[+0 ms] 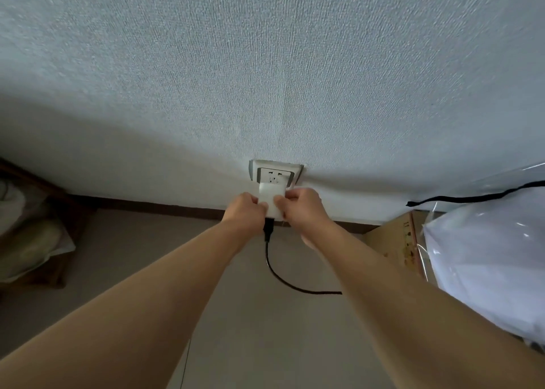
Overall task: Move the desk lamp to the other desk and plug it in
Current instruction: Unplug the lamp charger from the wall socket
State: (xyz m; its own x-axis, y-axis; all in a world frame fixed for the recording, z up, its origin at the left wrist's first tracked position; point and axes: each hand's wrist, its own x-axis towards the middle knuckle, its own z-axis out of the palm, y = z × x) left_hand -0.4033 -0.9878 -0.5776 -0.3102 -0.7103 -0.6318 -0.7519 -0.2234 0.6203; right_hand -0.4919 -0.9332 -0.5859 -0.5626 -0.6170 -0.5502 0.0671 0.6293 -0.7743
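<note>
**Wall outlet: plug-in underway**

Textured wall, low outlet (275,174) near the floor. Left hand (246,210) and right hand (300,207) both pinch the white adapter (272,200) against the outlet's lower part; can't tell if fully seated. Black cable (283,279) hangs from it and runs off behind the right forearm. Lamp and worktop not in view, so the move can't be confirmed. Judging: final step, seating the plug.

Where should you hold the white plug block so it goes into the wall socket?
Hold the white plug block by its two flat sides, one hand from each side, as the left hand and right hand do. That leaves the end facing the wall socket free, and the black cord hangs clear below.
</note>
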